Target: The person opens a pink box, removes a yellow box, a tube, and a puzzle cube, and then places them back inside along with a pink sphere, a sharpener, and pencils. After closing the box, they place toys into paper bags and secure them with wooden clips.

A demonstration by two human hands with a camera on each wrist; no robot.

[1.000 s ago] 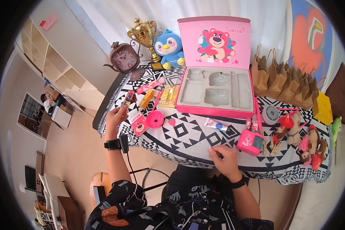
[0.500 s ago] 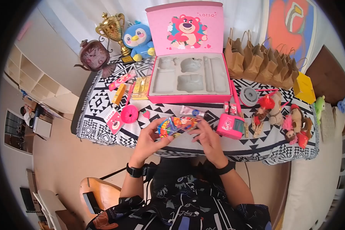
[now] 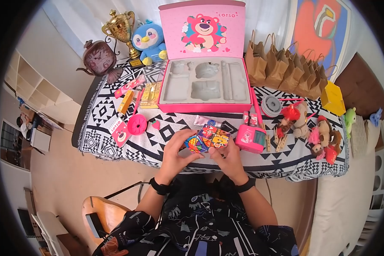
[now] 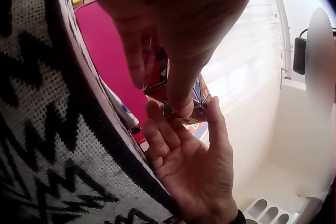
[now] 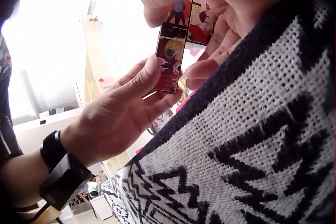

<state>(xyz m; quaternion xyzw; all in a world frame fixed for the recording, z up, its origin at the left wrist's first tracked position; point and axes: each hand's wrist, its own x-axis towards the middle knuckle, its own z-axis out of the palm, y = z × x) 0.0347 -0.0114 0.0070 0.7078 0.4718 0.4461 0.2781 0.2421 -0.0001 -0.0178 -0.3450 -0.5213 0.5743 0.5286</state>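
From here I can't make out the ends of the one colourful block point(image 3: 208, 139); two hands, left hand point(image 3: 174, 150) and right hand point(image 3: 230, 161), pinch it above the patterned cloth point(image 3: 260, 161), near one tube point(image 3: 205, 121).

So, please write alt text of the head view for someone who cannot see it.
A person's left hand and right hand hold a colourful picture block by the near edge of a black-and-white patterned tablecloth. Behind stands an open pink box, a gold trophy and blue plush bird to its left, brown paper bags to its right.
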